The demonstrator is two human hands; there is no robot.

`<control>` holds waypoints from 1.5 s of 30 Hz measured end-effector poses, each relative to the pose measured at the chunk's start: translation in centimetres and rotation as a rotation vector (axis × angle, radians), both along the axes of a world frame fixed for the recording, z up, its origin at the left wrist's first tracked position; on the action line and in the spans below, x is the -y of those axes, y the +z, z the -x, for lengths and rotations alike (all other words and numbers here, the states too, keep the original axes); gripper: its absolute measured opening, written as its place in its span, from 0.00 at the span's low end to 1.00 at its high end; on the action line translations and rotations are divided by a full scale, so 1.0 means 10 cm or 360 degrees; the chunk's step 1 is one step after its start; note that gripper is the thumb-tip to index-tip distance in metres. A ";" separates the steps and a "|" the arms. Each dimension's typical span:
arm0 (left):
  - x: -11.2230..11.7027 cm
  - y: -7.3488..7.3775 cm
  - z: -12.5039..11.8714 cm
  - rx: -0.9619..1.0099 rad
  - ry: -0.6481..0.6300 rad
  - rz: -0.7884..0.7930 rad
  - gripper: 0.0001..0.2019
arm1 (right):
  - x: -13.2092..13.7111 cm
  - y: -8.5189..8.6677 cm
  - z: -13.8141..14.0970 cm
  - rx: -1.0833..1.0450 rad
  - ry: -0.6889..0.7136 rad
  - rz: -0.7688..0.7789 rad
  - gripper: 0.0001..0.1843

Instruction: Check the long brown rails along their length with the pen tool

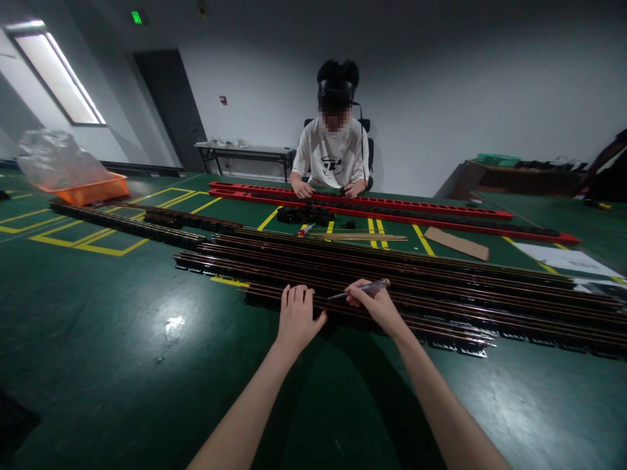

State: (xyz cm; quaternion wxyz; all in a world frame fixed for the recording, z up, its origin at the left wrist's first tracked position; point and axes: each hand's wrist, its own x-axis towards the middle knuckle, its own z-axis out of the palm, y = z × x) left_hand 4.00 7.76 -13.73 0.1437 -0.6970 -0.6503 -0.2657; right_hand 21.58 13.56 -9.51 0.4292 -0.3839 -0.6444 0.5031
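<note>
I'm looking at pale walls (pixel 441 85), grey in dim light, bright slanted window (pixel 59 78) up on the left, dark door (pixel 169 104) further right, green sign (pixel 136 17) glowing high above it! Narrow table (pixel 255 149) standing by the back wall, and down front, glare (pixel 174 326) gleams off a glossy green surface (pixel 98 313) striped with yellow lines (pixel 98 250).

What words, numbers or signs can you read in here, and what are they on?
No word or number can be read for sure.
Green lit sign high on the wall: its white marks are too small to read.
White T-shirt on the person opposite: bold black print, too blurred to read.
Small red wall box: too small.
Screwdriver: no writing can be made out.
</note>
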 end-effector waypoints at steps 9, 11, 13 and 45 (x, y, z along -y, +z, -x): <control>0.02 0.04 -0.01 -0.0026 0.0064 0.0024 0.17 | 0.00 0.04 -0.03 0.0004 -0.0039 0.0015 0.14; 0.02 0.04 -0.01 -0.0031 0.0069 0.0021 0.16 | -0.01 0.04 -0.04 -0.0008 -0.0032 0.0014 0.13; 0.02 0.05 -0.01 -0.0033 0.0073 0.0026 0.16 | -0.02 0.04 -0.06 -0.0012 -0.0016 0.0014 0.12; 0.02 0.06 -0.01 0.0012 0.0073 0.0093 0.17 | -0.06 -0.03 -0.11 -0.0272 -0.0195 -0.0001 0.08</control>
